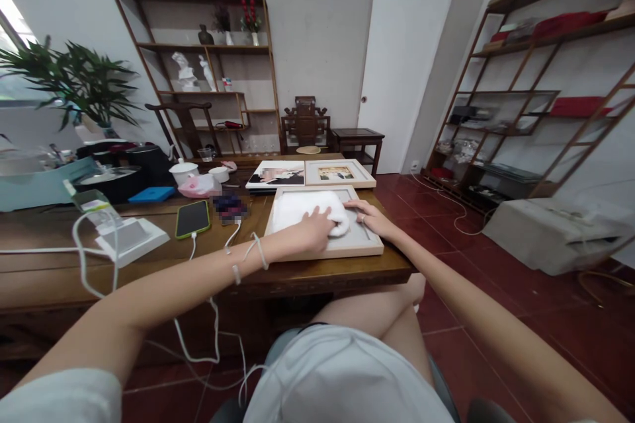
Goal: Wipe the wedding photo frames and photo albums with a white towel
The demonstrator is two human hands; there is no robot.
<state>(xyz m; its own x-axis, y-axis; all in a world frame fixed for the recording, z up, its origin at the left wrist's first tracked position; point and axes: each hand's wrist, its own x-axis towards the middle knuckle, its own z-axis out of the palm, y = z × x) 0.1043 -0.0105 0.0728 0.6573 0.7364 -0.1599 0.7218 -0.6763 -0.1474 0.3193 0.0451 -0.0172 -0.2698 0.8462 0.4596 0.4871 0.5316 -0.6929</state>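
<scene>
The left hand [313, 231], fingers spread, lies on a folded white cloth [292, 211] atop a pale wooden frame [354, 252]; the right hand [370, 218], fingers loosely extended, touches its right side. The brown table [347, 268] holds a framed picture [340, 173] farther back. Beyond stand a dark chair [305, 120] and, right, a white door [407, 66].

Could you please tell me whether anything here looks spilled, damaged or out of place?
Nothing looks spilled or damaged. The white cables look untidy, though, hanging in loose loops below the front edge of the desk.
</scene>
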